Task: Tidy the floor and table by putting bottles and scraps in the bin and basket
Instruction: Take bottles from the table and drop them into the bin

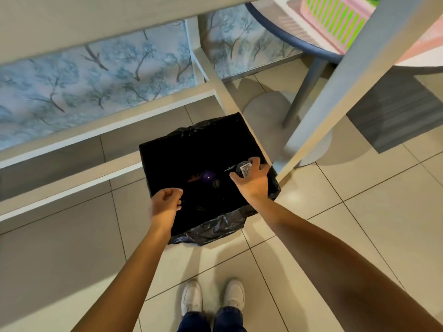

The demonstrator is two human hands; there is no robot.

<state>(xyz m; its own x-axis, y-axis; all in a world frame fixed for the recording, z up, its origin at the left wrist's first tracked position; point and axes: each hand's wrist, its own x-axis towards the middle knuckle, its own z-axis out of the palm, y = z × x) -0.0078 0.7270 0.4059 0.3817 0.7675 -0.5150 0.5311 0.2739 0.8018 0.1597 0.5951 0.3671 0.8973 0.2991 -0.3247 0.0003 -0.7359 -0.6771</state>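
A square bin [167, 149] lined with a black bag stands on the tiled floor under a white frame. Over its right side my right hand [253, 182] grips a dark bottle with a white label [243, 169]. My left hand [166, 204] hovers over the bin's near left edge with its fingers curled and nothing visible in them. Deep in the bin lie a purple item [208, 177] and other dark scraps. A pink and green basket [335, 20] sits on the round table at the top right.
White frame bars [72, 185] and a slanted white post [335, 92] surround the bin. The round table's grey leg [304, 92] and disc base stand behind it. A grey mat [393, 111] lies to the right. My white shoes [191, 298] are on the tiles below.
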